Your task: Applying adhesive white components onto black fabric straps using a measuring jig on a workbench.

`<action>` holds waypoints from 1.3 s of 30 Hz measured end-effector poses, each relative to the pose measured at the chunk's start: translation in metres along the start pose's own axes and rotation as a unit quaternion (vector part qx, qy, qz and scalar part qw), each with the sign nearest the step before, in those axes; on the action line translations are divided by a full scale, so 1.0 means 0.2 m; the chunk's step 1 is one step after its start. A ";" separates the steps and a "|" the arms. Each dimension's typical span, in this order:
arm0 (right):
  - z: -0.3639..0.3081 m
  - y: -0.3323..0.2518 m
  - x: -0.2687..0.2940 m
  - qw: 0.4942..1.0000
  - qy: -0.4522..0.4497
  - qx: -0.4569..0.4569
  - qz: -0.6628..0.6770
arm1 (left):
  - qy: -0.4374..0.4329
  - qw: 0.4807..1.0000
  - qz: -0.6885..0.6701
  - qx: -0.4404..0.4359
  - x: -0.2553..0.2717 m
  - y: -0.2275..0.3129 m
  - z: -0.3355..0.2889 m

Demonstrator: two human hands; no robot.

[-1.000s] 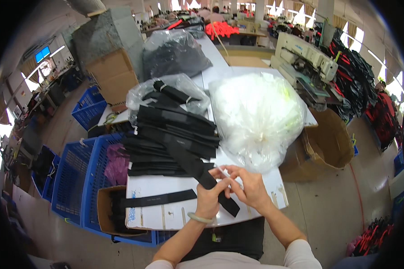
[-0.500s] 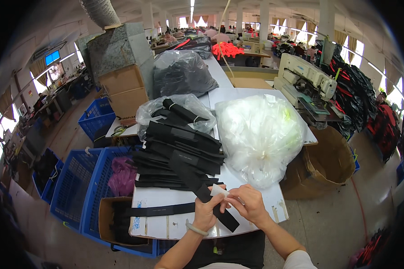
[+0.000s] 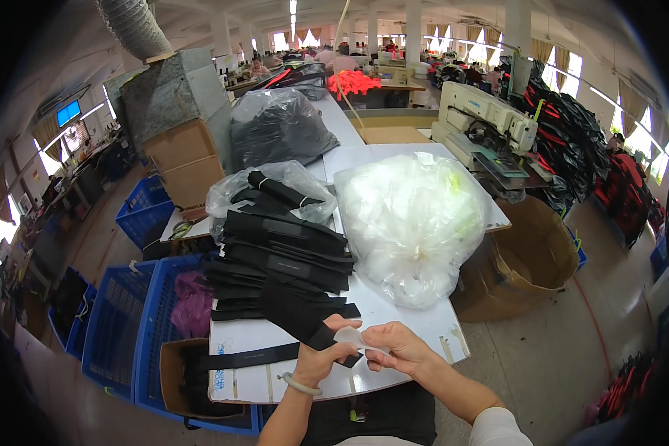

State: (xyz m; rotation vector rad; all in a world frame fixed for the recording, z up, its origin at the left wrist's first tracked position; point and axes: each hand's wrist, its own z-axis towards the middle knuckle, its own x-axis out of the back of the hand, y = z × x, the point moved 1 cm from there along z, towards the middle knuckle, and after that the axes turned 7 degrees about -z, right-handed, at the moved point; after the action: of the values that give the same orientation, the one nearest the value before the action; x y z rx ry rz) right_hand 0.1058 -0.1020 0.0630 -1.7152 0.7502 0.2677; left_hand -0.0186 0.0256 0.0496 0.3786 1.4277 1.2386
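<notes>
Black strip (image 3: 293,306), lying across the strip pile (image 3: 275,249), is resting within the curled left hand (image 3: 316,363); the right hand (image 3: 400,348) is pinching a white slip (image 3: 349,337); hard pulling would be risking a tear.

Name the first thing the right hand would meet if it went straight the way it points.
Beyond the white piece it pinches, the right hand would probably meet the left hand first; exact depth is unclear.
</notes>
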 end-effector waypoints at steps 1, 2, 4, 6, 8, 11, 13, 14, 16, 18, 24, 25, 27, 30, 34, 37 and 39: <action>-0.02 -0.01 -0.01 0.999 -0.027 -0.024 0.010 | -0.017 0.999 0.030 -0.003 -0.01 0.04 0.00; -0.03 -0.02 -0.03 0.997 -0.053 -0.048 0.021 | -0.017 0.999 0.030 -0.003 -0.01 0.05 0.00; -0.05 -0.02 -0.05 0.997 -0.055 -0.052 0.022 | -0.054 0.997 0.050 -0.039 0.00 0.06 -0.01; -0.07 -0.02 -0.08 0.993 -0.038 0.026 -0.113 | -0.007 0.998 0.052 -0.039 -0.01 0.05 -0.02; -0.09 -0.01 -0.10 0.941 0.011 0.168 -0.294 | 0.042 0.997 0.053 -0.036 -0.04 0.04 -0.05; -0.09 0.01 -0.12 0.818 0.084 0.313 -0.475 | 0.094 0.991 0.090 -0.043 -0.07 0.05 -0.07; -0.07 0.02 -0.10 0.806 0.114 0.326 -0.481 | 0.123 0.991 0.038 -0.032 -0.08 0.04 -0.07; -0.02 0.05 -0.07 0.854 0.120 0.320 -0.392 | 0.128 0.991 -0.003 -0.035 -0.09 0.03 -0.05; -0.01 0.02 -0.11 0.886 0.136 0.261 -0.358 | 0.188 0.975 -0.117 -0.027 -0.09 0.00 -0.02; -0.02 0.01 -0.10 0.871 0.154 0.318 -0.340 | 0.251 0.941 -0.226 0.009 -0.09 0.03 0.03; -0.06 0.01 -0.09 0.859 0.081 0.216 -0.457 | 0.262 0.851 -0.448 0.083 0.11 0.00 0.07; -0.05 0.02 -0.10 0.846 0.089 0.211 -0.482 | 0.266 0.849 -0.449 0.088 0.10 -0.02 0.06; -0.05 0.04 -0.10 0.821 0.098 0.244 -0.507 | 0.264 0.863 -0.423 0.087 0.09 -0.04 0.04; -0.05 0.08 -0.12 0.735 0.140 0.330 -0.576 | 0.278 0.874 -0.391 0.074 0.03 -0.04 0.01; -0.07 0.15 -0.17 0.588 0.189 0.427 -0.661 | 0.272 0.879 -0.386 0.059 0.03 -0.07 -0.01; -0.07 0.15 -0.16 0.584 0.203 0.418 -0.666 | 0.287 0.869 -0.400 0.051 -0.02 -0.05 -0.01; -0.07 0.14 -0.16 0.582 0.213 0.406 -0.672 | 0.318 0.882 -0.346 0.034 -0.06 -0.03 0.00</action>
State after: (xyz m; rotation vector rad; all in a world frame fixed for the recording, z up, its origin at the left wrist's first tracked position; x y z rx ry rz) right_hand 0.0620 -0.1069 0.0615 -0.9790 -0.3091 -1.3953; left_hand -0.0134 0.0138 0.0511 -0.5275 1.9252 0.7262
